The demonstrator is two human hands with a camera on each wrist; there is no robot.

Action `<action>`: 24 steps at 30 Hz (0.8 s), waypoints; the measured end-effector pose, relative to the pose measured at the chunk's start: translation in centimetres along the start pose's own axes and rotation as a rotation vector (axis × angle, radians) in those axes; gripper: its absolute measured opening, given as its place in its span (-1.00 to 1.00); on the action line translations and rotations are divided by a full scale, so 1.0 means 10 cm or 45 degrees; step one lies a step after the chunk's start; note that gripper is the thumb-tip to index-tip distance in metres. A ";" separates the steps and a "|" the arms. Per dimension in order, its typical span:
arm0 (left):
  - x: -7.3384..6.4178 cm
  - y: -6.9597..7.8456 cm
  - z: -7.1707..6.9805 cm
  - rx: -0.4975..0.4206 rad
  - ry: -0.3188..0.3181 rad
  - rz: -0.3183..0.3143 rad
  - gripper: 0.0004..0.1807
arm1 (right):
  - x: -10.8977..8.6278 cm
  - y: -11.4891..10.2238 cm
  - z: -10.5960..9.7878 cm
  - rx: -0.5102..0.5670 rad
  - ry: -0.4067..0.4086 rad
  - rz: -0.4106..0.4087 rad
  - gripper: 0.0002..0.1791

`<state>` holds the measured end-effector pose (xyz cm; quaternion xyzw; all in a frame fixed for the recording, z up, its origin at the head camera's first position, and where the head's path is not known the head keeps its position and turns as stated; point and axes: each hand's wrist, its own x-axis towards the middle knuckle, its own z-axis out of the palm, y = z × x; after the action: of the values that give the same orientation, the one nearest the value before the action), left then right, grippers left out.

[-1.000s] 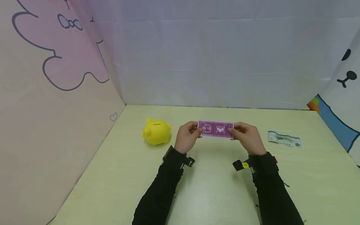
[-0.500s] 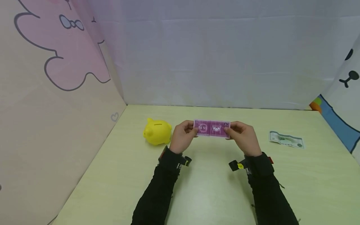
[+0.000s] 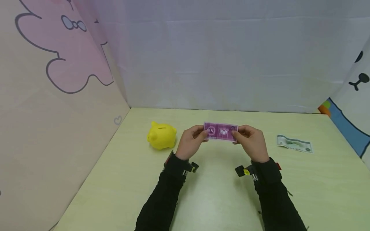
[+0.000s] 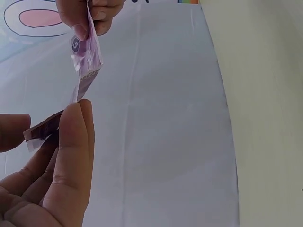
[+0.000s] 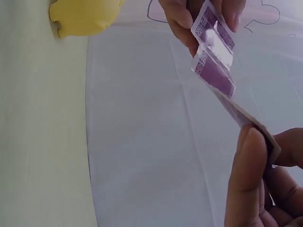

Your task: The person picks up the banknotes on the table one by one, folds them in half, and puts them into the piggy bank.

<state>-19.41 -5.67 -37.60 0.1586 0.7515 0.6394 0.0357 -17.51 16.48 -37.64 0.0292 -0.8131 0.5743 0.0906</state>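
A purple banknote [image 3: 221,131] is held lengthwise between both hands in the middle of the head view. My left hand [image 3: 190,141] pinches its left end between thumb and fingers. At the other end, my right hand [image 3: 252,142] pinches it the same way. Both wrist views show creases across the banknote [image 5: 215,71], which bends along them. To the left of my left hand stands a yellow piggy bank [image 3: 162,136] with a slot on top. A green-and-white banknote [image 3: 295,144], slightly wavy, lies on the table to the right of my right hand.
The pale yellow table [image 3: 214,192] ends at a whitish sheet [image 3: 216,64] hanging behind it. A panel with a pink cartoon [image 3: 72,57] borders the left side, and one with a cartoon face [image 3: 358,80] the right. Small cameras [image 3: 241,170] are strapped at the wrists.
Both hands shifted a little left with the purple banknote; then the left hand came back slightly right, closer to the right hand. The piggy bank and green-and-white banknote stay put.
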 end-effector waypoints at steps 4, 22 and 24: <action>-0.02 0.03 0.00 -0.001 -0.005 0.013 -0.63 | 0.00 0.01 0.00 0.007 0.009 -0.003 -0.69; -0.06 0.14 0.05 -0.044 0.034 0.050 -0.70 | -0.03 -0.05 0.02 0.035 -0.018 -0.012 -0.70; -0.06 0.12 0.05 -0.017 0.036 0.060 -0.71 | -0.03 -0.05 0.02 0.036 -0.018 -0.012 -0.70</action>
<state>-18.51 -5.21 -36.60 0.1669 0.7436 0.6474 0.0109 -17.12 16.13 -37.31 0.0384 -0.8052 0.5853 0.0872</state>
